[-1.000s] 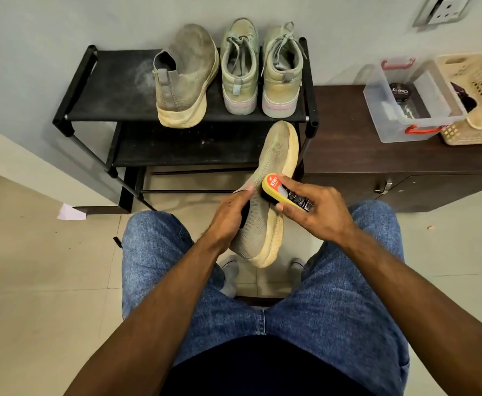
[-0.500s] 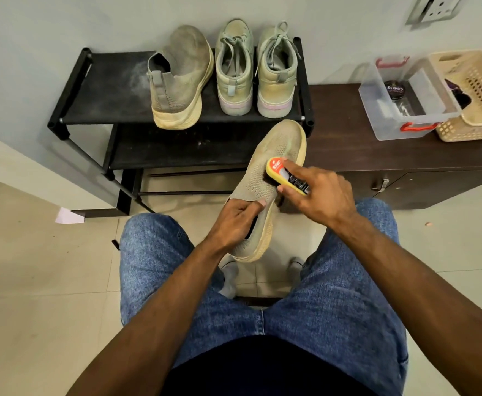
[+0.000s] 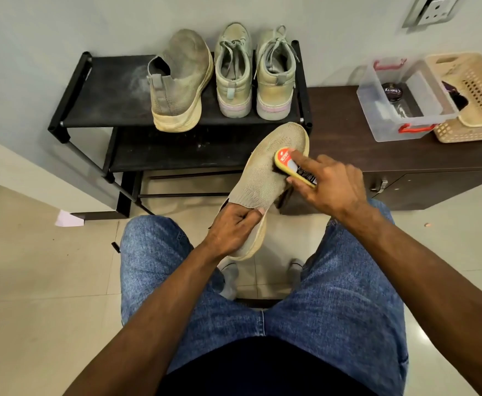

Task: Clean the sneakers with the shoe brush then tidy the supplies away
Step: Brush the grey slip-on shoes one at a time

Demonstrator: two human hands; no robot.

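Since a second ago, shoe brush (image 3: 292,167) slid up to toe of knit sneaker (image 3: 268,178). Right hand (image 3: 329,185) grips brush, forefinger along its back. Left hand (image 3: 231,230) clasps collar, above knees. Best: short strokes, heel steadied.

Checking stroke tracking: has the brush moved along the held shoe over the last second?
Yes. The brush went from mid-shoe toward the toe of the shoe, nearer the rack.
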